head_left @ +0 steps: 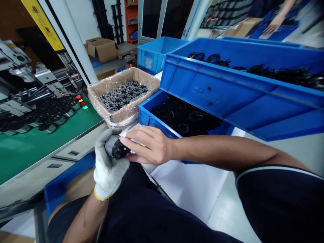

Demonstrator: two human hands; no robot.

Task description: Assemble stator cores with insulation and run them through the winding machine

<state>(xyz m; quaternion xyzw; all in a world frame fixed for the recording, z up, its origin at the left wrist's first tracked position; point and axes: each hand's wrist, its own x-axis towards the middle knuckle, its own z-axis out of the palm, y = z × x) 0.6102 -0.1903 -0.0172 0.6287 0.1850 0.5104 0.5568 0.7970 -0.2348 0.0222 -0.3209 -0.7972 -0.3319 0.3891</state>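
Note:
In my left hand (108,165), which wears a white glove with a yellow cuff edge, is a motor stator (110,145): a grey metal cylinder with a slotted black plastic end cap (119,150). The gloved fingers wrap round its metal body and the capped end faces right. My bare right hand (149,145) is closed at that end, thumb and fingers pressing on the black cap's rim. Its fingertips partly hide the cap. Just beyond both hands stands a plastic-lined carton (121,118) of bare grey stator cores (124,94).
A lower blue bin (158,121) holds black plastic parts; a larger blue bin (227,91) above it holds more. On the left, capped stators (54,116) lie on a green machine table (73,131) with buttons. Another person's hand (274,24) shows at the back right.

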